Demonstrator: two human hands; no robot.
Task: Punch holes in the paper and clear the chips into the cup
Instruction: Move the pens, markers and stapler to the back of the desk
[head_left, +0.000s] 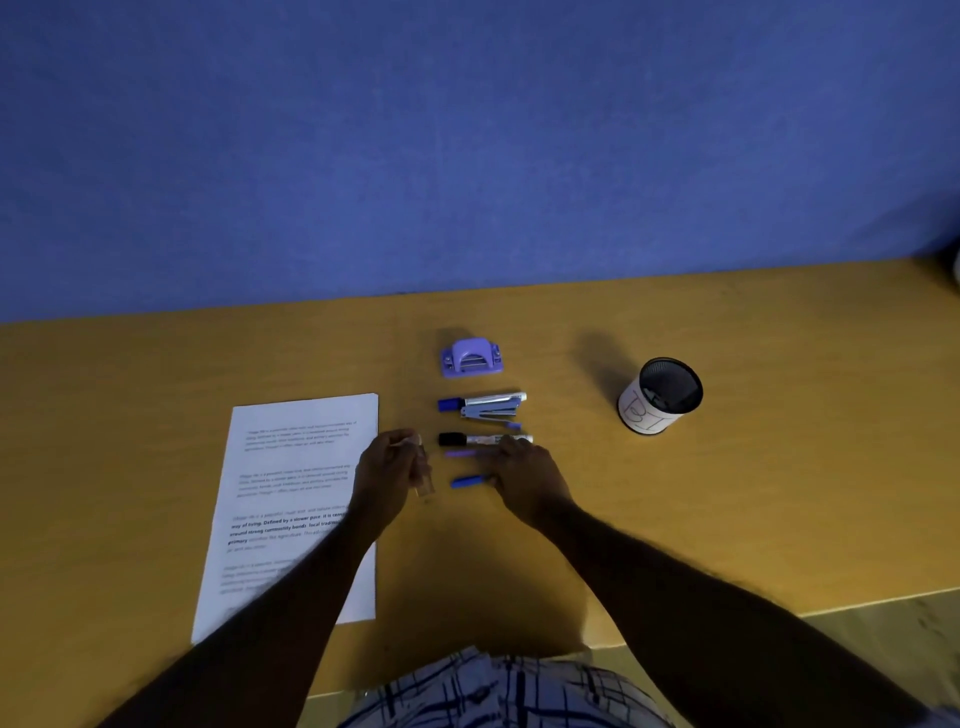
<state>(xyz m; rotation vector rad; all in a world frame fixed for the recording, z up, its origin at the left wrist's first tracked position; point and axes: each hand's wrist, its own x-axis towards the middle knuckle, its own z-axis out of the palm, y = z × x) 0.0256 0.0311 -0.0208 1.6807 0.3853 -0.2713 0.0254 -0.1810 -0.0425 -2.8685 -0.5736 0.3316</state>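
The purple hole punch (471, 357) sits at the back of the yellow-brown table (156, 415), with no hand on it. A printed white paper (291, 493) lies flat to the left, partly under my left forearm. The black mesh cup (660, 397) with a white label stands at the right. My left hand (387, 475) hovers at the paper's right edge, its fingers curled round a small clear tube-like thing (425, 478). My right hand (524, 480) lies over the right ends of a purple pen (460, 453) and a blue pen (467, 481); its grip is hidden.
Between the punch and my hands lie a blue marker (451, 404), a grey stapler (491, 408) and a black-capped marker (483, 439), in a column. A blue wall rises behind the table. The table's front edge runs close to my body.
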